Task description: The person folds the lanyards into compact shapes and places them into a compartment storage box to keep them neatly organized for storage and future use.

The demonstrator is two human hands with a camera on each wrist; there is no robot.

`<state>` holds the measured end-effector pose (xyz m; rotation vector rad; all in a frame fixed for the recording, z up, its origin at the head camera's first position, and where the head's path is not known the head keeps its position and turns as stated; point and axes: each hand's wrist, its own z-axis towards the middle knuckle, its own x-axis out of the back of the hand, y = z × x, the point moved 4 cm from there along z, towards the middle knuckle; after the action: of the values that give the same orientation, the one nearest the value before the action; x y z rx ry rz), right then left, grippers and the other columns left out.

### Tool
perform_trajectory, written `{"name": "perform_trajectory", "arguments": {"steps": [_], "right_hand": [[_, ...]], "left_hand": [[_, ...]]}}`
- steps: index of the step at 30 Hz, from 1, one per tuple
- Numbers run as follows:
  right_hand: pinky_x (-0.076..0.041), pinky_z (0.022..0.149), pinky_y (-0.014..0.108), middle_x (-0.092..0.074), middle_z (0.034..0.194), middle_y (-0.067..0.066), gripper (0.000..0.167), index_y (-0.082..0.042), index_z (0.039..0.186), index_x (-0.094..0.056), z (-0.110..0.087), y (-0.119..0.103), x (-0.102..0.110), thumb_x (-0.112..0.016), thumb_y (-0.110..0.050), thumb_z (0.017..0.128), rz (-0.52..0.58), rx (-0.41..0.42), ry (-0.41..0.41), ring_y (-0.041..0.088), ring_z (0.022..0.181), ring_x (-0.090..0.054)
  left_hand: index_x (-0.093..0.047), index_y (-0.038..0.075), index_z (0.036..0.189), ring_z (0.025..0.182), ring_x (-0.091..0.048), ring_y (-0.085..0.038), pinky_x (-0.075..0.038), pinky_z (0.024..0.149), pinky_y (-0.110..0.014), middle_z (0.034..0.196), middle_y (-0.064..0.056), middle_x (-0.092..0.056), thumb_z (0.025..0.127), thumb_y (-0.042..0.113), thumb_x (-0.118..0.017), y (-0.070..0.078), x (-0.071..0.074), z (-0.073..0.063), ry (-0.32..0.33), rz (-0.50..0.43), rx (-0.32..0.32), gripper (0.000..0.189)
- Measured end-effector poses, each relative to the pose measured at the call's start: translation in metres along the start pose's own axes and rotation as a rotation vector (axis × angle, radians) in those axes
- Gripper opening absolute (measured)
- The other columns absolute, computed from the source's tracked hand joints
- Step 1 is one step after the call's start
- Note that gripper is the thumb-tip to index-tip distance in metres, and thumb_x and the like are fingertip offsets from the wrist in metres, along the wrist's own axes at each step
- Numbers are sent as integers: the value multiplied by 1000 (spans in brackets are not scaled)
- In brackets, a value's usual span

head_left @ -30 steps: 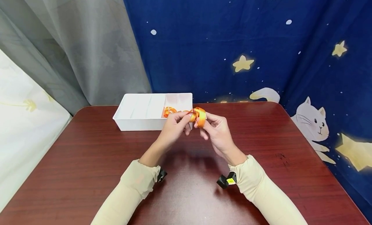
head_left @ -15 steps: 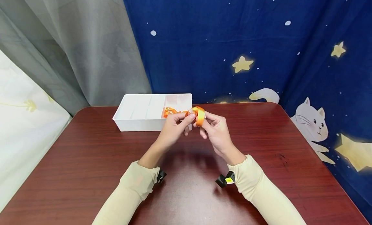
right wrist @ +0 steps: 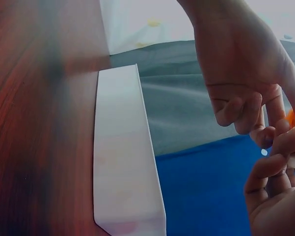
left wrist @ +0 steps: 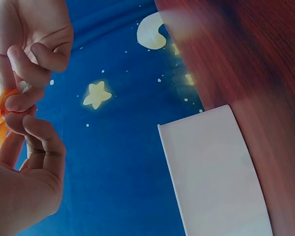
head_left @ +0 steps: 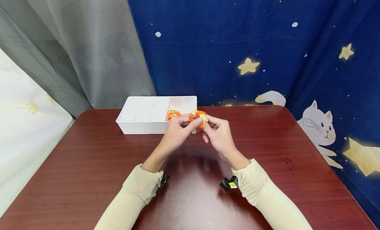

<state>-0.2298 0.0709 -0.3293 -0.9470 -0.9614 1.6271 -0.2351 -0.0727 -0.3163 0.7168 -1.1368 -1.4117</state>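
A loop of orange ribbon (head_left: 203, 118) is held between both hands above the table, at the box's right front corner. My left hand (head_left: 175, 130) pinches its left side with thumb and fingers. On its right side, my right hand (head_left: 220, 135) grips it with bent fingers. In the left wrist view, the ribbon (left wrist: 0, 135) shows partly at the left edge, with fingers hiding much of it. Only a sliver of ribbon (right wrist: 292, 118) appears in the right wrist view. More curled orange ribbon (head_left: 173, 114) lies in the box, behind the left hand.
A long white box (head_left: 145, 127) with compartments stands at the back of the dark red wooden table (head_left: 98, 164). Part of its right end has a pinkish section. Blue star-patterned (head_left: 190, 51) and grey curtains (head_left: 104, 45) hang behind. Black wrist cameras (head_left: 230, 183) sit below both wrists.
The ribbon loop has turned and shifted slightly left, its coil now sitting closer to the left thumb. The right hand's fingers have moved slightly left with it. The box has not moved.
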Motion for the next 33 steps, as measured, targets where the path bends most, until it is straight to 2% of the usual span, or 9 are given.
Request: {"name": "perform_trajectory", "arguments": {"steps": [2, 9, 13, 17, 22, 25, 28, 30, 33], "right_hand": [[-35, 44, 22, -68, 74, 4, 30, 9, 126, -62, 0, 1, -1, -59, -1, 98, -7, -5, -29, 13, 42, -43], [-37, 48, 24, -65, 75, 8, 33, 9, 127, -58, -2, 1, -3, -44, -13, 107, 43, -3, -143, 13, 46, -47], [-37, 47, 25, -65, 77, 9, 38, 10, 123, -58, -3, 0, -6, -37, -20, 109, 97, -8, -187, 12, 46, -48], [-37, 46, 26, -66, 78, 7, 39, 9, 121, -58, -2, 0, -7, -37, -22, 109, 125, -12, -206, 13, 46, -49], [-36, 45, 22, -70, 77, 7, 37, 11, 120, -61, 0, 2, -5, -45, -19, 107, 110, -4, -157, 12, 43, -48], [-36, 43, 21, -72, 75, 6, 35, 12, 123, -62, 2, 3, -4, -48, -16, 106, 102, 9, -119, 12, 40, -49], [-36, 41, 20, -72, 73, 5, 33, 12, 126, -61, 4, 4, -5, -51, -11, 104, 100, 25, -81, 11, 39, -49], [-36, 39, 20, -72, 72, 4, 33, 11, 127, -61, 5, 5, -5, -53, -9, 103, 97, 34, -51, 11, 38, -49], [-34, 38, 21, -72, 70, 3, 31, 9, 127, -62, 7, 5, -6, -57, -8, 101, 82, 56, -9, 11, 37, -49]], "left_hand": [[-76, 0, 87, 81, -57, -16, -48, 64, -24, 90, -2, -67, 95, 21, -69, -1, 0, 0, 1, -16, -4, 24], [-69, -1, 79, 55, -42, -17, -33, 49, -26, 59, -15, -49, 97, 21, -66, -3, 3, 0, 13, -91, 11, 28], [-68, -1, 78, 54, -42, -15, -33, 49, -25, 56, -8, -50, 96, 20, -67, -4, 3, 0, 28, -128, 15, 28], [-69, -2, 78, 55, -42, -13, -34, 50, -23, 58, 0, -52, 94, 18, -69, -6, 3, -1, 59, -139, 14, 25], [-71, -7, 86, 61, -51, -13, -41, 53, -21, 63, 0, -60, 94, 14, -70, -6, 4, 0, 81, -138, -12, 22], [-73, -8, 93, 74, -58, -13, -47, 61, -21, 74, -2, -66, 93, 12, -70, -6, 5, 1, 103, -133, -22, 21], [-73, -8, 98, 84, -57, -13, -48, 66, -22, 85, -4, -68, 93, 12, -71, -8, 7, 2, 129, -118, -25, 21], [-73, -8, 99, 79, -55, -14, -46, 63, -22, 83, -7, -66, 93, 13, -71, -8, 9, 2, 142, -106, -30, 21], [-74, -6, 98, 65, -49, -15, -41, 55, -23, 72, -11, -59, 92, 13, -72, -8, 11, 3, 159, -85, -41, 21]]}}
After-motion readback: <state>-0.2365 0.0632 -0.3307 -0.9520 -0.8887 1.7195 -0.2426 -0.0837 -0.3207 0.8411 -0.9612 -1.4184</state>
